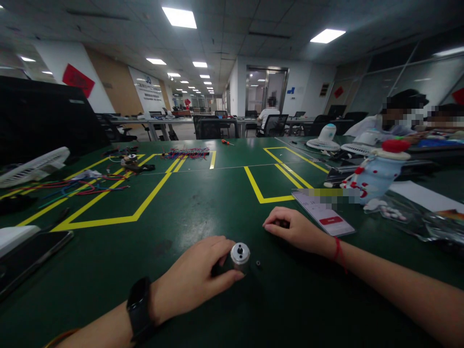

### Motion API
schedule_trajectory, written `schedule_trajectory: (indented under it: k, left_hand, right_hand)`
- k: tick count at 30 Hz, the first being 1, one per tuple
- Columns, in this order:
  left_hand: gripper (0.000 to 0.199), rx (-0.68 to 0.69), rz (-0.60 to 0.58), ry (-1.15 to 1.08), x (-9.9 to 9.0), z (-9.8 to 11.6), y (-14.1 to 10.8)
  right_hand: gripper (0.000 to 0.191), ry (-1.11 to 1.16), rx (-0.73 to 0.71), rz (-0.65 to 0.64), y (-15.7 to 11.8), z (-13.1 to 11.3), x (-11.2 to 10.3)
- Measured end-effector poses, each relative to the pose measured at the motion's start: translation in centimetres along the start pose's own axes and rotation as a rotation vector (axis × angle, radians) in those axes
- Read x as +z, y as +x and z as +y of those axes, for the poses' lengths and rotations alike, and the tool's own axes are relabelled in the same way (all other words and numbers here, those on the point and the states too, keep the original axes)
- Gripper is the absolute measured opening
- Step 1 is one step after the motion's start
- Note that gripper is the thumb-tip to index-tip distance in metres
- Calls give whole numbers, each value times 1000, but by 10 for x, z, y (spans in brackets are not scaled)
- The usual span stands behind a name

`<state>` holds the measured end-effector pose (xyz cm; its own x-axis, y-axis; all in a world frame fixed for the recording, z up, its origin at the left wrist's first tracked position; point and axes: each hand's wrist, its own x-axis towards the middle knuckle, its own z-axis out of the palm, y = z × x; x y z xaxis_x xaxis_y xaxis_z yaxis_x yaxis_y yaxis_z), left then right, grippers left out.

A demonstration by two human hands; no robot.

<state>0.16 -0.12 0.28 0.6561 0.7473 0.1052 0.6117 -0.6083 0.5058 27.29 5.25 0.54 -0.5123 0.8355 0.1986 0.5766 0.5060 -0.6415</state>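
A silver metal cylinder [240,256] with a dark centre hole and small holes in its top stands upright on the green table [203,212]. My left hand [199,266] is wrapped round its left side, thumb in front and fingers behind. Just right of the cylinder lies a tiny dark metal part [258,263], touched by neither hand. My right hand [290,227] rests on the table further right and beyond, its fingers curled and thumb near the fingertips. Whatever might be inside that curl is too dark to make out.
A phone [322,212] lies beside my right wrist, with a blue snowman-like cup [382,174] behind it. Coloured wires [94,183] spread at the left, near another phone [32,258]. An orange screwdriver [227,142] is at the far edge. People sit beyond.
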Motion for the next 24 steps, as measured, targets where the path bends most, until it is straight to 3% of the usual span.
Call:
schedule_trajectory:
  k: [3,6,12,24]
  left_hand:
    - [18,4,-2,6,1,0,0]
    - [18,3,-1,12,2,0,1]
    - [16,4,2,6,2,0,1]
    - [17,11,14,12,2,0,2]
  right_hand:
    - [22,-34,-164,-105,-6,-14,5]
    - [14,-56,-260,-184,-10,-29,14]
    - [8,123,-212,123,-6,-53,20]
    - [16,-191,-388,50,-6,-70,22]
